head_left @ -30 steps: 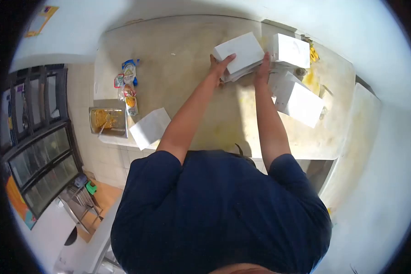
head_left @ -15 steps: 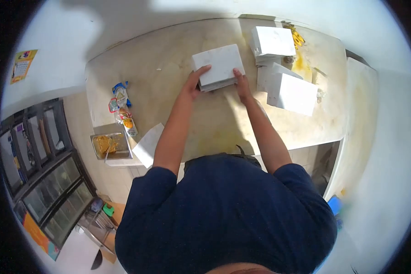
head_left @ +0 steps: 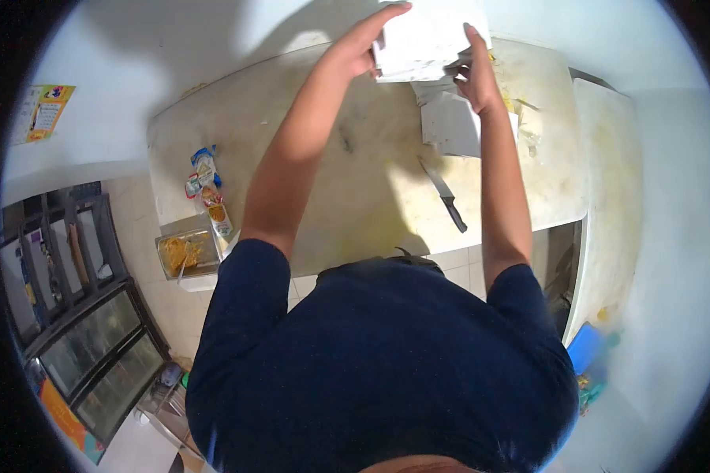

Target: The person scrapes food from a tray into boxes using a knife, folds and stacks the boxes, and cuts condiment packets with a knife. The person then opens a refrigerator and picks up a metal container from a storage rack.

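At the top of the head view, a white box-like stack (head_left: pixel 430 39) is between my two hands. My left hand (head_left: pixel 361 49) grips its left side, thumb over the top and fingers at the lower edge. On the right side, my right hand (head_left: pixel 477 75) has its thumb against the stack and its fingers curled near the lower corner. Just below are more white box-like pieces (head_left: pixel 450 124), partly covered by the held stack and my right forearm. A knife (head_left: pixel 446 197) with a black handle lies on the table, left of that forearm.
On the left of the pale table (head_left: pixel 363 189) are food packets (head_left: pixel 205 169) and a metal tray (head_left: pixel 189 252) holding yellowish food and a utensil. Yellow stains mark the table's right part. A dark shelf unit (head_left: pixel 75 236) stands at the far left.
Both hands have moved up and away from my body with a white stack. The knife now shows on the table. The white sheet near the metal tray is mostly out of sight.
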A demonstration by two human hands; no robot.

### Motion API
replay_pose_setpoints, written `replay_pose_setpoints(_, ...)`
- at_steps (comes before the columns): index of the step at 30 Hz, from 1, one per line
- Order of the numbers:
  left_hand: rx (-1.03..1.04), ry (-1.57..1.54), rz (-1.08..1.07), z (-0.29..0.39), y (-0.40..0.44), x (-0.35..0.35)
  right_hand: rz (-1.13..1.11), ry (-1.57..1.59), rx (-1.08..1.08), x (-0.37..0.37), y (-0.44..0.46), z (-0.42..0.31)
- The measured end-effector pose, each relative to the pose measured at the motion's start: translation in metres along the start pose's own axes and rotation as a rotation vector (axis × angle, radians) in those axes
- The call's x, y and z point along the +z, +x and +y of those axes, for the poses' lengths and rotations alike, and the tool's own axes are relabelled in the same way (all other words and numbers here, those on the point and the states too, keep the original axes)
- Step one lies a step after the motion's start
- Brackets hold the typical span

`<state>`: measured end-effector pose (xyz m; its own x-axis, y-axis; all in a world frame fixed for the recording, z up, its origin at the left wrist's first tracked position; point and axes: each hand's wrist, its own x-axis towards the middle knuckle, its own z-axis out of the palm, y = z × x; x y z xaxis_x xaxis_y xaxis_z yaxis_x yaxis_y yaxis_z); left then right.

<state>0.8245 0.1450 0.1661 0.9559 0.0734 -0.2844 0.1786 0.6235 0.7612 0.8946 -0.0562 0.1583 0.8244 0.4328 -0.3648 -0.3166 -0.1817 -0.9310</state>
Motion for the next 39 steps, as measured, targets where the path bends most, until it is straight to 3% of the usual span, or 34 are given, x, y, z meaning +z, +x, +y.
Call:
replay_pose_setpoints(4, -0.090, 0.266, 0.165, -0.027, 0.069, 0.020, 0.023, -0.028, 0.023, -0.055, 0.041, 0.002)
replay_pose_setpoints(6, -0.029, 0.268, 0.206, -0.053, 0.095, 0.023, 0.016, -0.062, 0.020, -0.073, 0.057, 0.017)
replay_pose_setpoints(8, -0.068, 0.213, 0.113, -0.085, 0.114, 0.004, -0.064, -0.177, 0.018, -0.086, 0.071, 0.034)
replay_pose_setpoints(13, -0.154, 0.156, -0.055, -0.075, 0.100, 0.011, -0.183, -0.280, 0.097, -0.110, 0.099, 0.052)
replay_pose_setpoints(15, -0.149, 0.170, 0.166, -0.068, 0.081, 0.023, -0.184, -0.358, 0.168, -0.114, 0.093, 0.044)
replay_pose_setpoints(17, -0.049, 0.294, 0.309, -0.071, 0.075, 0.010, -0.183, -0.403, 0.120, -0.126, 0.083, 0.038)
replay_pose_setpoints(19, 0.143, 0.523, 0.368, -0.082, 0.069, -0.031, -0.160, -0.400, -0.066, -0.163, 0.076, 0.045)
replay_pose_setpoints(21, 0.397, 0.624, 0.301, -0.099, 0.031, -0.061, -0.007, -0.294, -0.241, -0.194, 0.043, 0.047)
replay_pose_setpoints(23, 0.408, 0.663, 0.298, -0.120, -0.031, -0.079, 0.114, 0.022, -0.340, -0.202, -0.009, 0.043)
replay_pose_setpoints(25, 0.365, 0.931, 0.339, -0.159, -0.092, -0.110, 0.417, 0.189, -0.347, -0.230, -0.030, 0.102)
replay_pose_setpoints(26, 0.329, 0.919, 0.362, -0.188, -0.121, -0.121, 0.603, 0.109, -0.301, -0.245, -0.036, 0.153)
replay_pose_setpoints(27, 0.291, 0.905, 0.390, -0.214, -0.151, -0.126, 0.669, -0.191, -0.213, -0.265, -0.047, 0.217)
replay_pose_setpoints(28, 0.186, 0.857, 0.399, -0.231, -0.183, -0.122, 0.576, -0.491, -0.095, -0.282, -0.065, 0.279)
replay_pose_setpoints(29, 0.084, 0.801, 0.407, -0.248, -0.214, -0.117, 0.617, -0.640, -0.142, -0.277, -0.082, 0.348)
replay_pose_setpoints(30, 0.091, 0.839, 0.411, -0.272, -0.240, -0.118, 0.479, -0.703, -0.156, -0.248, -0.118, 0.369)
replay_pose_setpoints(31, 0.101, 0.878, 0.415, -0.289, -0.260, -0.119, 0.342, -0.505, -0.175, -0.208, -0.141, 0.377)
replay_pose_setpoints(32, 0.064, 0.914, 0.426, -0.291, -0.280, -0.111, 0.233, -0.740, -0.182, -0.191, -0.156, 0.409)
replay_pose_setpoints(33, 0.021, 0.948, 0.432, -0.290, -0.299, -0.101, 0.284, -1.017, -0.242, -0.145, -0.182, 0.393)
replay_pose_setpoints(34, -0.026, 0.978, 0.435, -0.288, -0.313, -0.094, 0.293, -1.047, -0.161, -0.107, -0.195, 0.372)
replay_pose_setpoints(37, 0.039, 1.031, 0.464, -0.274, -0.343, -0.087, 0.242, -1.001, -0.239, -0.061, -0.187, 0.385)
replay_pose_setpoints(39, 0.130, 1.183, 0.524, -0.254, -0.360, -0.095, 0.027, -0.960, -0.199, -0.042, -0.168, 0.378)
